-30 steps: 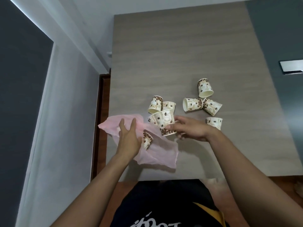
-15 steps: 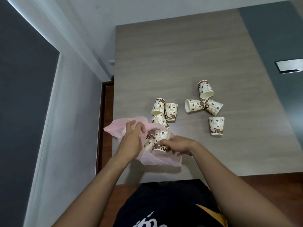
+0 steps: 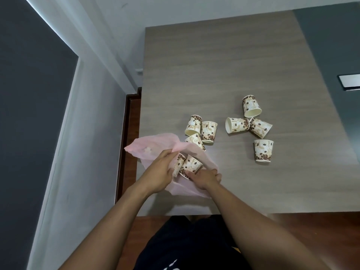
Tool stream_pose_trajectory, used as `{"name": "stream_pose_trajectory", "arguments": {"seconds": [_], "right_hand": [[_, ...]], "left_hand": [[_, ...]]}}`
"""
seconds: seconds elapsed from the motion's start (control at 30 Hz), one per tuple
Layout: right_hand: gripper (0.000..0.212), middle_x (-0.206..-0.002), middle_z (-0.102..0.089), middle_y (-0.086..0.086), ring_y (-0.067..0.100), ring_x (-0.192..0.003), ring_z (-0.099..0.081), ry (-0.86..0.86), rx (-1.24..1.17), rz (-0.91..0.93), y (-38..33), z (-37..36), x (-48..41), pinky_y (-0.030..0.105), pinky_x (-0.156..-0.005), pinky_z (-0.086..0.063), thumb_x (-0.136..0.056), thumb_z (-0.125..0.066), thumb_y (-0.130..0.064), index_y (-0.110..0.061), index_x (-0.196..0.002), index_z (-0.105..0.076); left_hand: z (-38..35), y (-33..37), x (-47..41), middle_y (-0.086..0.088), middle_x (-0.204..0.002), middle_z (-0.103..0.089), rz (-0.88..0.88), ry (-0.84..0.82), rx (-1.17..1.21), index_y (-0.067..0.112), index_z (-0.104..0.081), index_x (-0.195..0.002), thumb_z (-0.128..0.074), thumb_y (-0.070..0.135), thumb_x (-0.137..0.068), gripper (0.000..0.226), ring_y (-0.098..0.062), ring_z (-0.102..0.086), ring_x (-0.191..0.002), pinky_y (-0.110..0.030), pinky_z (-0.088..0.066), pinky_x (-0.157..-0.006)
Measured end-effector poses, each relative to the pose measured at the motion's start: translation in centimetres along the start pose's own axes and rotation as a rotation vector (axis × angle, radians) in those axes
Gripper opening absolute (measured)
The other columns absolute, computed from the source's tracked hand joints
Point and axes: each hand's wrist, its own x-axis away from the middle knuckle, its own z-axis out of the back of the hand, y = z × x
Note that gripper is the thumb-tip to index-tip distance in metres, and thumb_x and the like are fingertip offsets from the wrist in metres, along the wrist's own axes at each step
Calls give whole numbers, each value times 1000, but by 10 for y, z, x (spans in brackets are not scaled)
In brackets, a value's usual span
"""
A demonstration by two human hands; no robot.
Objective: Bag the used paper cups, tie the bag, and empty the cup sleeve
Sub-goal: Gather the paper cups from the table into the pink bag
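A thin pink plastic bag [image 3: 153, 147] lies at the table's front left corner. My left hand [image 3: 158, 172] grips its upper edge and holds the mouth apart. My right hand [image 3: 204, 177] is closed on a coffee-bean paper cup [image 3: 190, 166] inside the bag's mouth, beside another cup [image 3: 179, 165] lying in the bag. Three more cups [image 3: 208, 131] cluster just behind the bag. Several others lie or stand to the right: one on its side [image 3: 236, 124], one tilted [image 3: 260, 127], one mouth-down [image 3: 251, 106] and one upright [image 3: 263, 151].
The grey wood-grain table [image 3: 224, 65] has its left edge beside a white wall [image 3: 97, 94] and its front edge near my body. A dark panel with a white rectangular plate [image 3: 349, 82] lies along the right side. Brown floor shows below the front edge.
My right hand has carried the cup from above the table down and back into the bag's mouth. My left hand shifted its grip on the bag's edge.
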Motion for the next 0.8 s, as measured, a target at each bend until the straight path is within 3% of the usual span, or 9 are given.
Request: {"name": "stream_pose_trajectory", "arguments": {"seconds": [0.1, 0.17, 0.27, 0.33, 0.47, 0.53, 0.6, 0.7, 0.8], "right_hand": [[109, -160, -52, 15, 40, -157, -23, 2, 42, -64, -1, 6, -5, 62, -118, -30, -85, -30, -101, -17, -138, -74], [103, -162, -52, 12, 39, -159, -23, 17, 36, -43, 0, 12, -6, 57, -118, -29, -88, -35, -98, -19, -143, -72], [102, -153, -61, 11, 40, -148, -40, 101, 10, 21, 11, 20, -9, 56, -113, -33, -78, -31, -105, -38, -148, -63], [103, -135, -72, 14, 38, -131, -60, 135, -11, 45, 29, 36, -7, 52, -107, -43, -78, -31, -103, -29, -135, -73], [42, -102, -78, 16, 38, -101, -73, 437, -266, 77, 78, 92, 10, 39, -88, -56, -102, -59, -53, -13, -90, -68], [24, -110, -73, 20, 41, -107, -70, 607, -367, 22, 107, 114, 13, 42, -88, -52, -101, -63, -33, -9, -103, -66], [34, -129, -61, 23, 47, -114, -66, 689, -378, -19, 135, 135, 13, 48, -96, -54, -98, -68, -27, -8, -124, -58], [56, -139, -44, 24, 52, -114, -65, 604, -316, -78, 172, 156, 4, 55, -103, -55, -95, -75, -34, -21, -142, -48], [62, -134, -49, 23, 48, -108, -67, 509, -302, -32, 189, 166, -5, 51, -99, -53, -94, -77, -34, -30, -147, -45]], "left_hand": [[2, 2, 1, 11, -179, -24, -36, -47, 37, 26, -32, -173, -58, 8, -111, 70, -16, -36, -160, -28, -31, -126], [0, 5, 1, 11, -180, -22, -44, -32, 57, 27, -31, -174, -59, 8, -110, 72, -15, -33, -162, -26, -29, -126], [-6, 10, 0, 10, -181, -20, -29, 7, 97, 25, -30, -174, -61, 9, -109, 73, -12, -31, -162, -19, -24, -121], [-11, 14, -1, 9, -181, -21, -25, 23, 134, 24, -30, -174, -61, 8, -108, 75, -13, -30, -163, -18, -22, -122], [-18, 27, -9, 7, -181, -22, -13, 58, 185, 22, -29, -174, -65, 10, -107, 77, -14, -30, -163, -24, -23, -125], [-21, 35, -13, 6, -181, -22, -3, 81, 212, 22, -29, -174, -65, 9, -106, 78, -15, -31, -163, -25, -23, -125], [-25, 44, -16, 4, -181, -23, 16, 115, 242, 22, -29, -173, -65, 7, -105, 79, -16, -30, -163, -24, -22, -125], [-34, 58, -16, 2, -181, -24, 57, 156, 292, 23, -30, -172, -63, 3, -103, 79, -16, -28, -165, -25, -22, -127], [-44, 69, -16, 3, -179, -27, 88, 192, 321, 24, -33, -171, -62, 2, -102, 78, -13, -28, -163, -32, -25, -132]]}}
